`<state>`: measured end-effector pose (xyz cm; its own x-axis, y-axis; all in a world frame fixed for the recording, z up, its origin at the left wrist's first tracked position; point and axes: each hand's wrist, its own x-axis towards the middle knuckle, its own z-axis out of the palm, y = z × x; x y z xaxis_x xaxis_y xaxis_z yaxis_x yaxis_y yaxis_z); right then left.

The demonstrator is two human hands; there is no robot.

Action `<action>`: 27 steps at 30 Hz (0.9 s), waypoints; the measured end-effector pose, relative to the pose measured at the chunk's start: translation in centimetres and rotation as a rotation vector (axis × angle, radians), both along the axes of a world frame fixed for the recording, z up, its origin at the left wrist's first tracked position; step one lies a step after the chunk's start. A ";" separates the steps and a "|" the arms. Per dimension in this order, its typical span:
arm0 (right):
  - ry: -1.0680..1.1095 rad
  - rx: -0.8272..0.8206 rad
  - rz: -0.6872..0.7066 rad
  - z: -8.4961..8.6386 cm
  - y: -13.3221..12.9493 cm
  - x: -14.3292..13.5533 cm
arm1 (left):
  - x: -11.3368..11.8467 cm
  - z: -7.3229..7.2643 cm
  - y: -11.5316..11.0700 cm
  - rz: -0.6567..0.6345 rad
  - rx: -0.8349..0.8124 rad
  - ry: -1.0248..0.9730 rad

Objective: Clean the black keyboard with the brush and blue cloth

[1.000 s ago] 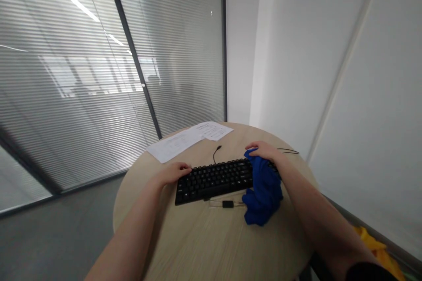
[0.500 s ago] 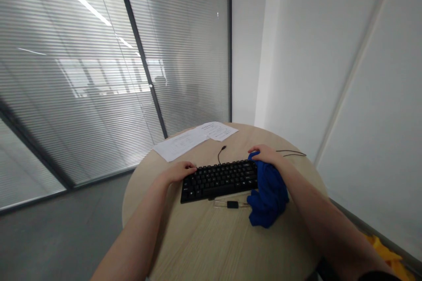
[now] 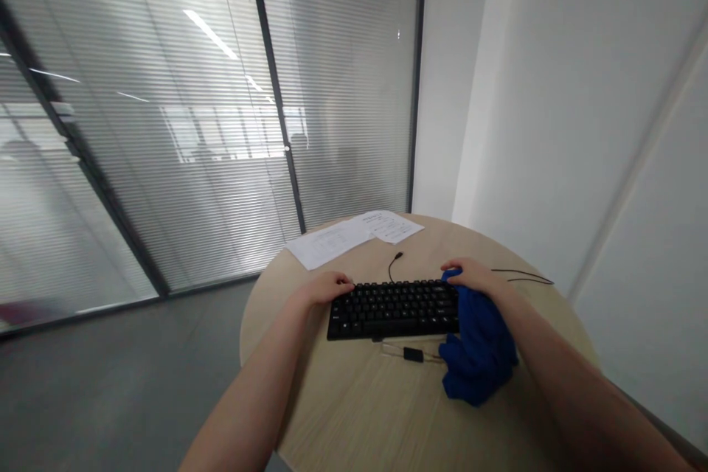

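A black keyboard [image 3: 395, 310] lies on the round wooden table [image 3: 343, 398]. My left hand [image 3: 330, 287] grips its upper left corner, fingers bent over the edge. At the keyboard's upper right corner my right hand [image 3: 467, 273] is closed on a blue cloth [image 3: 481, 346], which drapes over the right end of the keyboard and down onto the tabletop. Below the keyboard, partly under the cloth, lies a thin clear item with a black middle [image 3: 413, 355]. A short black cable with a plug [image 3: 398, 256] sticks out behind the keyboard.
White printed papers [image 3: 332, 240] lie at the table's far left edge. A thin black cable [image 3: 528, 276] runs along the right side beyond my right hand. Behind stand a glass partition with blinds [image 3: 354, 103] and a white wall [image 3: 564, 125].
The view has turned left, so everything on the table appears further right. Both hands stay at the keyboard's upper corners, with the cloth still in my right hand.
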<state>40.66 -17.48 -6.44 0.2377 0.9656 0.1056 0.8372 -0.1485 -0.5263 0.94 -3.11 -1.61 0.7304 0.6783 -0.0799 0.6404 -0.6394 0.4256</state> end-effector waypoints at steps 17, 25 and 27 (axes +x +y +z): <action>0.045 -0.011 0.008 -1.0 0.5 0.7 | -0.1 -0.5 0.1 -0.005 0.003 -0.004; -0.021 -0.022 0.024 -1.2 0.7 0.4 | -0.1 -0.7 0.0 -0.018 -0.007 -0.007; 0.013 -0.024 0.066 -1.3 0.5 0.9 | -0.2 -0.6 -0.1 -0.008 -0.003 -0.003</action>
<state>41.54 -17.01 -7.71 0.1747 0.9814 0.0799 0.8387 -0.1058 -0.5342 0.77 -3.21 -2.23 0.7359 0.6724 -0.0797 0.6342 -0.6432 0.4289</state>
